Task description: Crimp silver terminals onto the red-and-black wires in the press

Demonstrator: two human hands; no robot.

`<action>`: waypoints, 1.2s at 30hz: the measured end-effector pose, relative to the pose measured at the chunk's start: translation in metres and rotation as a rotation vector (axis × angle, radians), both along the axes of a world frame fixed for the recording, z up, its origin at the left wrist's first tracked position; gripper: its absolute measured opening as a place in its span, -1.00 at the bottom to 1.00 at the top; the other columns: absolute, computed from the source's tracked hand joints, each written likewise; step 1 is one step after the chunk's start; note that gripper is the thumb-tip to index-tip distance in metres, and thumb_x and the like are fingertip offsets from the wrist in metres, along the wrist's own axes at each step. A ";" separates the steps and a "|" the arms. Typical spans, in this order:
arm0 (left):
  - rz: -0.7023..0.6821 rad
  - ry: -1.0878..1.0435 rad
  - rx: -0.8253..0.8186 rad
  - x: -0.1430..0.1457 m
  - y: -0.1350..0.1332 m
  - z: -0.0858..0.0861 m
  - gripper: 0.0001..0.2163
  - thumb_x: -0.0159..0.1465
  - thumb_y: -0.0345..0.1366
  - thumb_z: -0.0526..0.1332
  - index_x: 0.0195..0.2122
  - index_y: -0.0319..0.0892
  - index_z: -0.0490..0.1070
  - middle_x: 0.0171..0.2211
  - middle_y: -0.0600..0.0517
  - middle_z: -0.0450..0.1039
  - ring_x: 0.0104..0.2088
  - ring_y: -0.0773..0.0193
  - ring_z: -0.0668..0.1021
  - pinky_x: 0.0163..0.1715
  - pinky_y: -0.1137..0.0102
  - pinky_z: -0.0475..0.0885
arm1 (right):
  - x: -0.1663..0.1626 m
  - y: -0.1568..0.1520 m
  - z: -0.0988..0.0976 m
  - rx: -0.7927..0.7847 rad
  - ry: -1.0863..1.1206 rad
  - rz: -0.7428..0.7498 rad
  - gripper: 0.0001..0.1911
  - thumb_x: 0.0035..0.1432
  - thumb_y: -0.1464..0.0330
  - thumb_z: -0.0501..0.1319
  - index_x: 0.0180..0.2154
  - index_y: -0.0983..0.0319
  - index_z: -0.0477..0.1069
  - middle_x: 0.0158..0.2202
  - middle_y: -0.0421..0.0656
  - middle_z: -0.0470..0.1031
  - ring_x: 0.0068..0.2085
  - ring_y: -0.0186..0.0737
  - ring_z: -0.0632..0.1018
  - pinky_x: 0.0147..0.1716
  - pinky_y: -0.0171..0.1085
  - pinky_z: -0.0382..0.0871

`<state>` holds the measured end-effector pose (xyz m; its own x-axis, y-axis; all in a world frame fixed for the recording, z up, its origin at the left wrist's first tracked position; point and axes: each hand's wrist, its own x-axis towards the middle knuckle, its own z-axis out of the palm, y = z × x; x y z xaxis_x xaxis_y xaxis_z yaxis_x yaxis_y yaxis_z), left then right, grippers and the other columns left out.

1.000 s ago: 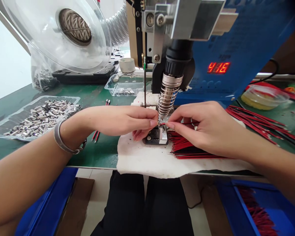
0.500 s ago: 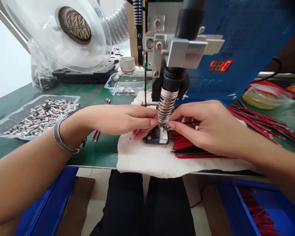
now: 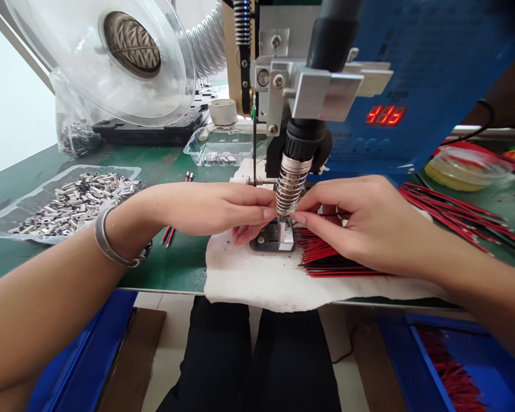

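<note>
Bare forearms, a silver bangle (image 3: 107, 247) by the left hand (image 3: 217, 209), and seemingly black trousers (image 3: 223, 355).

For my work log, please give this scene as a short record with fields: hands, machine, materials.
Left hand: fingertips pinched beside the nozzle
Right hand: fingertips pinched opposite, above the red wires
Held item: too small to tell
Fixture: dark block on white cloth
Tray: metal sleeves, far left
Display: red digits, unclear
</note>
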<state>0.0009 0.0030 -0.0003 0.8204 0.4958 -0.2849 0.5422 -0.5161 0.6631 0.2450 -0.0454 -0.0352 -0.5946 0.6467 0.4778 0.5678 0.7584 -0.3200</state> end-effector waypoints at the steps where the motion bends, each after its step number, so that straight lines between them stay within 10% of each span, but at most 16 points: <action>1: -0.001 0.001 -0.003 0.000 0.000 0.000 -0.68 0.55 -0.22 0.02 -0.36 -0.13 0.38 -0.39 0.06 0.48 -0.34 0.27 0.53 -0.20 0.40 0.40 | 0.000 0.000 0.000 0.004 -0.003 0.001 -0.86 0.34 0.48 0.27 -0.28 0.27 0.62 -0.42 -0.20 0.62 -0.48 -0.30 0.51 -0.40 -0.27 0.35; 36: -0.010 -0.008 -0.038 0.000 0.000 0.000 -0.68 0.55 -0.24 0.06 -0.37 -0.14 0.38 -0.41 0.06 0.46 -0.35 0.27 0.50 -0.20 0.38 0.39 | 0.002 0.000 -0.001 0.043 -0.048 0.003 -0.82 0.37 0.41 0.23 -0.27 0.20 0.60 -0.38 -0.17 0.66 -0.46 -0.23 0.53 -0.42 -0.21 0.35</action>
